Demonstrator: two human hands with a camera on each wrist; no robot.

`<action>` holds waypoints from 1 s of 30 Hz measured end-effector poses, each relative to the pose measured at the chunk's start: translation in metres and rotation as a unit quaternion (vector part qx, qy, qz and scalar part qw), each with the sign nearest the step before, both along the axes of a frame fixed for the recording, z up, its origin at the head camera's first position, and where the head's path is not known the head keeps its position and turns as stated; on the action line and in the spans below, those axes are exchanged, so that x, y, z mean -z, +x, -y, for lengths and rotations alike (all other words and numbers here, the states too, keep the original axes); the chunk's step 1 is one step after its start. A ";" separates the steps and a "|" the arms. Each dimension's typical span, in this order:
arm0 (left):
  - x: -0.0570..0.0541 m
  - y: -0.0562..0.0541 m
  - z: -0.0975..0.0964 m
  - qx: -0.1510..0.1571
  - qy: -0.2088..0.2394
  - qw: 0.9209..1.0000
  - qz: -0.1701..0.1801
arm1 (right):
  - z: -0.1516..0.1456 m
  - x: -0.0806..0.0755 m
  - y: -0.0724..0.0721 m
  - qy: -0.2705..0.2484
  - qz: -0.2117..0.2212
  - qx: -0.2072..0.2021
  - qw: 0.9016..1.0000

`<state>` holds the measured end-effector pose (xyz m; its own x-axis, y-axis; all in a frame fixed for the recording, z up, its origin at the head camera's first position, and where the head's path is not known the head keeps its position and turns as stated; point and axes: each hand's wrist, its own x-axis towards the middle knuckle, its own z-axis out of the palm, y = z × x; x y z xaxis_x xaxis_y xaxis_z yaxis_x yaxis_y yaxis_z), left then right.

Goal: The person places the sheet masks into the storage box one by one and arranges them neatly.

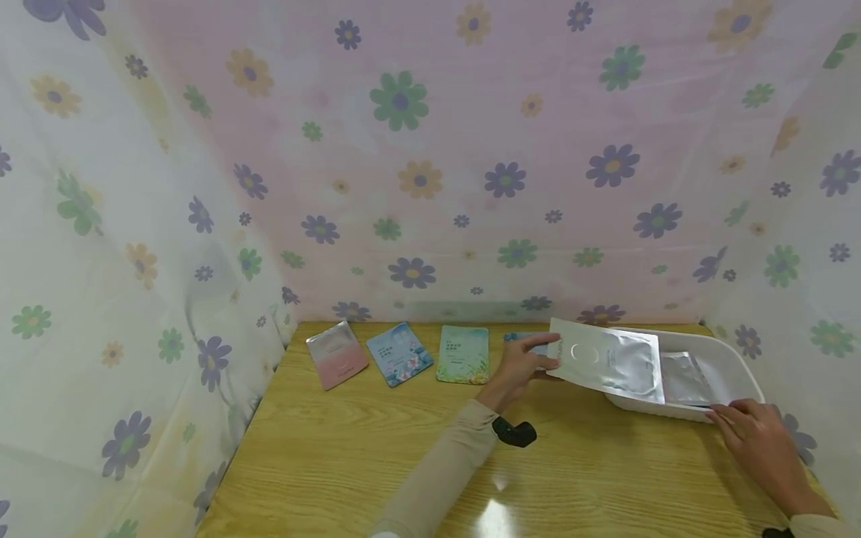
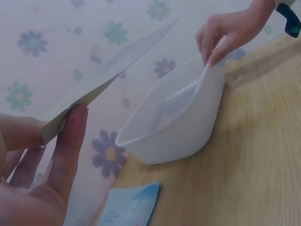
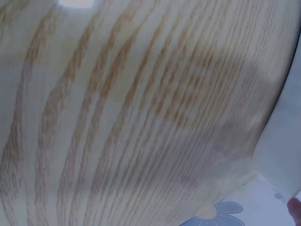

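My left hand (image 1: pixel 523 368) pinches one end of a silver-and-white face mask sachet (image 1: pixel 605 359), its thumb and fingers on either side. In the left wrist view the sachet (image 2: pixel 108 80) appears edge-on, raised above the table. From the head, it overlaps the left part of a white plastic basket (image 1: pixel 733 366). My right hand (image 1: pixel 760 441) grips the basket's front right rim; the left wrist view shows its fingers and thumb pinching that rim. Inside the basket lies another silver sachet (image 1: pixel 684 379). A blue sachet (image 2: pixel 129 205) lies on the table left of the basket, partly hidden by my left hand.
Along the back of the wooden table (image 1: pixel 377 456) lie a pink sachet (image 1: pixel 338 356), a blue floral sachet (image 1: pixel 400 355) and a green sachet (image 1: pixel 463 355), side by side. Flower-patterned cloth (image 1: pixel 417 149) hangs behind and at both sides.
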<state>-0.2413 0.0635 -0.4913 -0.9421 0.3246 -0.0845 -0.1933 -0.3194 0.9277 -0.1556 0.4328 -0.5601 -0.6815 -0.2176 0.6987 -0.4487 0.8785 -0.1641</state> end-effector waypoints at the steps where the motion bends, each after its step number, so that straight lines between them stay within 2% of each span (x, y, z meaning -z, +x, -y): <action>1: 0.000 0.000 -0.002 -0.002 0.002 1.000 0.001 | 0.000 0.000 0.000 0.000 0.001 0.001 1.000; 9: 0.001 -0.005 -0.019 -0.019 0.010 1.000 0.014 | -0.005 0.002 -0.003 0.012 0.011 0.008 1.000; 15: 0.002 -0.009 -0.033 -0.033 0.022 0.999 0.036 | -0.004 -0.001 -0.002 0.011 0.025 0.006 1.000; 22: 0.004 -0.016 -0.050 -0.041 0.002 0.999 0.033 | -0.003 -0.001 -0.003 0.010 0.032 0.010 0.999; 30: 0.013 -0.021 -0.074 -0.037 -0.024 0.998 0.038 | -0.004 0.001 -0.003 0.007 0.029 0.013 0.999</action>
<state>-0.2623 0.1372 -0.5046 -0.9539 0.2474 -0.1697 -0.2404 -0.2918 0.9258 -0.1581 0.4370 -0.5612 -0.7268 -0.2092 0.6543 -0.4164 0.8917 -0.1775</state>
